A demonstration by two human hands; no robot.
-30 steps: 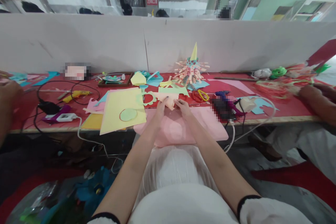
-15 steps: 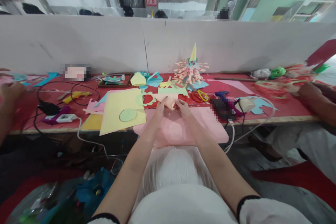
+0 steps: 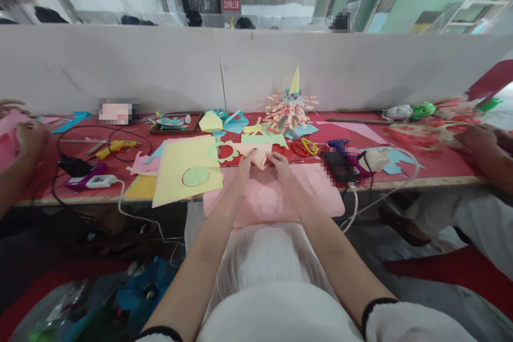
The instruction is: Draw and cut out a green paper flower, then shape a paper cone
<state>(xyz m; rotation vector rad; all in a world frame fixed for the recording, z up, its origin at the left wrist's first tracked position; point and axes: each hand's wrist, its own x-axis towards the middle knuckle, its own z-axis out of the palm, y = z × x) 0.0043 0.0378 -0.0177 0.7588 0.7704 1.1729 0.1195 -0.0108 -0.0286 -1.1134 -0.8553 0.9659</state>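
Between my hands is a piece of pale peach paper (image 3: 253,153), curled or folded over at its right end. My left hand (image 3: 245,164) grips its left side, the thumb on top. At the right end, the fingers of my right hand (image 3: 280,164) close on the paper's edge. Under my wrists a large pink sheet (image 3: 264,200) hangs over the table's front edge. Just left of the held paper lies a green scalloped paper ring (image 3: 229,153). Behind it is a light green strip of paper (image 3: 262,139).
Yellow sheets (image 3: 186,155) with a green paper disc (image 3: 195,176) lie left. A fringed paper figure with a yellow cone (image 3: 292,107) stands behind, near yellow-handled scissors (image 3: 309,146). Power strips (image 3: 94,177) and a yellow glue gun (image 3: 117,148) sit left. Co-workers' hands (image 3: 34,141) flank me.
My hands and the peach paper stay almost where they were. The co-worker at the left has raised a pink sheet and shifted their hands slightly right.
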